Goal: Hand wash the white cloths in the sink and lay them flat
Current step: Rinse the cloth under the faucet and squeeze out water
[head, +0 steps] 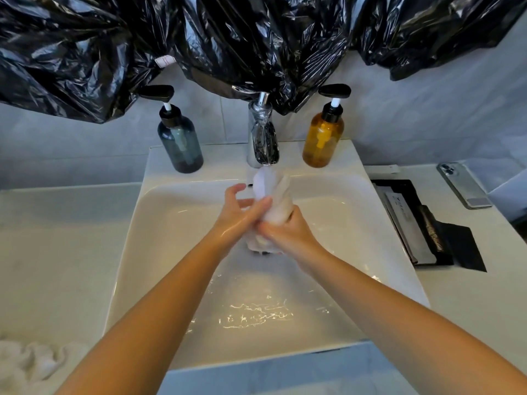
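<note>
The white cloth (271, 189) stood bunched over the middle of the sink (159, 178), just under the tap (262, 138) at twelve o'clock. Its lower end was hidden inside the hands. The left hand (239, 215) curled its fingers round the cloth's middle, and the right hand (288, 232) gripped it just below.

Crumpled black plastic (228, 38) covered the wall above and the tap's top. At seven o'clock a pile of white cloth (25, 363) lay blurred and cut off by the edge. What lay in the dark opening (427, 229) at three o'clock could not be made out.

The pale bench (57, 238) carried a phone (463, 185) at two o'clock. A blue bottle (179, 143) and an amber bottle (323, 141) flanked the tap on the sink's back ledge. Water glistened in the basin.
</note>
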`<action>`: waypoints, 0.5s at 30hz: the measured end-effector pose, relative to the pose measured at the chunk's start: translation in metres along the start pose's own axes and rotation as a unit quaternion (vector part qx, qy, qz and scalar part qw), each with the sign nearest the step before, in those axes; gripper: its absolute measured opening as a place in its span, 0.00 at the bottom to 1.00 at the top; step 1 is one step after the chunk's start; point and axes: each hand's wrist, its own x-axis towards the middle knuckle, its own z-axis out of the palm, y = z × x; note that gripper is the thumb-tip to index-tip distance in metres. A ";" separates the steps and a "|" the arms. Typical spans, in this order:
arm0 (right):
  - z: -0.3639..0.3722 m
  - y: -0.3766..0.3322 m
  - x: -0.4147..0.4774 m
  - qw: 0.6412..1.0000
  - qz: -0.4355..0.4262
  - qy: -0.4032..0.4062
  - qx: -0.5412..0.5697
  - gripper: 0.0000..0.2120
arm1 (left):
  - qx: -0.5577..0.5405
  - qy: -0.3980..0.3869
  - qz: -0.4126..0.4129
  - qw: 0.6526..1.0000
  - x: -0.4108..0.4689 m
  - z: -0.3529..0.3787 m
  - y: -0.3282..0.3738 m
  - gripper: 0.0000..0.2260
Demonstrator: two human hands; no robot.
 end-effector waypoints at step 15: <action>-0.002 -0.003 0.031 0.922 0.030 -0.068 0.381 0.36 | -0.018 0.041 0.021 0.999 -0.001 0.010 -0.035 0.21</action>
